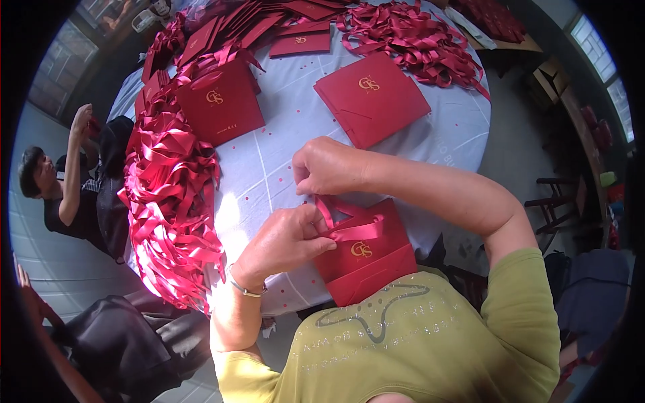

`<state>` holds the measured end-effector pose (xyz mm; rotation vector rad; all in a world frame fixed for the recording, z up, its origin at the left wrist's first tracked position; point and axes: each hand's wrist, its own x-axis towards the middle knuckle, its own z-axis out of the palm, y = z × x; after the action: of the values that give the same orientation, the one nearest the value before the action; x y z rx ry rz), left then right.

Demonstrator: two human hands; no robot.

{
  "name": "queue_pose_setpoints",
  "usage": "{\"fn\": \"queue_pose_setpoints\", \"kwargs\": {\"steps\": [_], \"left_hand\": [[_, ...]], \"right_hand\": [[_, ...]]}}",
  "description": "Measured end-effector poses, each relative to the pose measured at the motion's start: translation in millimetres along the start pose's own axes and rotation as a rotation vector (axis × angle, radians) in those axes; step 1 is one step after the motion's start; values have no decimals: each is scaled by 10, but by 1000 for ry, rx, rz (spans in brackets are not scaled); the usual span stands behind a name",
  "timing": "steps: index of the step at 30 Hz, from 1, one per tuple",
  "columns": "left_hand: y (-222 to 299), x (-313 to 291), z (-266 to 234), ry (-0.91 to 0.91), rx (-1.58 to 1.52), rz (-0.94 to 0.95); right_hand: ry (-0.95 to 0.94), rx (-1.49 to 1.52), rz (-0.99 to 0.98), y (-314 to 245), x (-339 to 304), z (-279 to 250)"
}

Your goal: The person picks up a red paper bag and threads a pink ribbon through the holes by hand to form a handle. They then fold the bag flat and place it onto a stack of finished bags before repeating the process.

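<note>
A red paper gift bag (366,272) with a gold emblem lies flat at the table's near edge, against my shirt. A pink satin ribbon (359,232) loops over its upper part. My left hand (290,240), with a bracelet at the wrist, is closed on the ribbon beside the bag's left edge. Just above it, my right hand (329,166) reaches across from the right with its fingers curled in a pinch. The ribbon runs up to the underside of this hand; its fingertips are partly hidden.
Pink ribbons heap along the table's left side (171,195) and far right (413,40). Flat red bags lie at left (222,104) and right (373,97), more piled behind (262,23). Another person (64,181) works at the left. A dark stool (554,201) stands right.
</note>
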<state>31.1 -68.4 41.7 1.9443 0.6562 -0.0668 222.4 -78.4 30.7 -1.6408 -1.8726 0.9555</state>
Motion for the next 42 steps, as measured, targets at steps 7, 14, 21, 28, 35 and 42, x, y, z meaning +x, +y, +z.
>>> {"fn": "queue_pose_setpoints", "kwargs": {"steps": [7,14,21,28,35,42], "left_hand": [[16,9,-13,-19,-26,-23],[-5,15,-34,-35,-36,-47],[-22,11,27,11,26,87],[-99,68,85,49,96,150],[-189,156,49,15,39,90],[-95,120,79,45,86,54]], "right_hand": [[-34,-237,16,-135,-36,21],[-167,-398,78,-223,-13,-26],[-59,-242,112,-151,-82,-197],[163,-481,126,-43,-60,120],[428,-670,170,22,146,190],[596,-447,-4,154,-202,-80]]}}
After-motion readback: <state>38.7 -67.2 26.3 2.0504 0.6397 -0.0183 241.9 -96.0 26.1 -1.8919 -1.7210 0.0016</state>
